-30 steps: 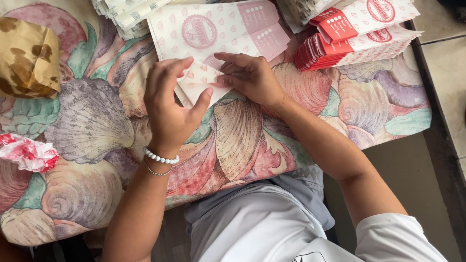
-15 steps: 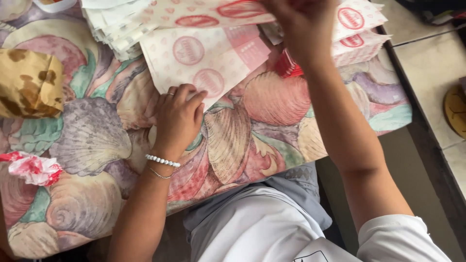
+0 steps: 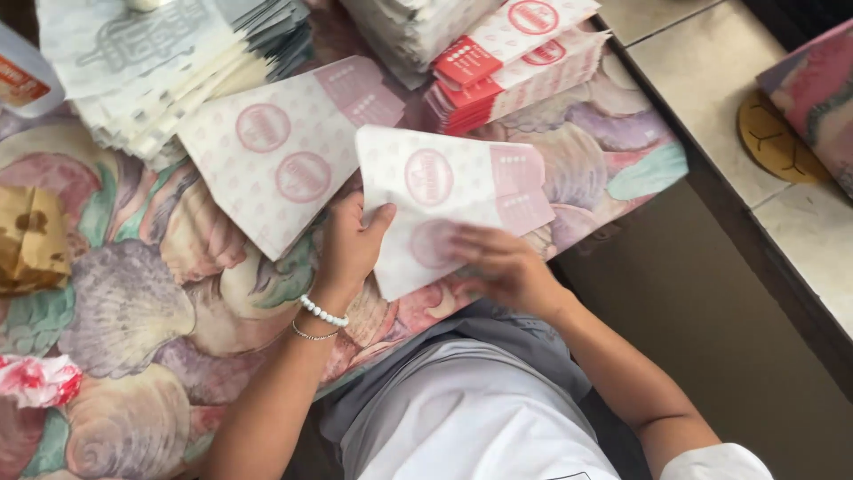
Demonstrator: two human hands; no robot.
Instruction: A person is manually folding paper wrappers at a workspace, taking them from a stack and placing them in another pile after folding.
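On shell-print cloth (image 3: 133,302), both hands pinching paper bag (image 3: 444,196); right hand (image 3: 502,267) blurred, left hand (image 3: 351,244) thumb over edge

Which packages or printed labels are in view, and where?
White paper bag with pink round emblems: centre, held by left hand and right hand.
Matching flat paper bag: left of it, on tablecloth.
Red-and-white bag stack: top centre.
Grey-printed white paper stack: top left.

Paper goods on the shell-print tablecloth (image 3: 133,311)

Two loose pink-printed paper sheets (image 3: 444,200) lie mid-cloth; three paper stacks (image 3: 160,71) sit along its far edge; one brown crumpled bag (image 3: 31,240) and one red-white wrapper (image 3: 35,380) at its left.
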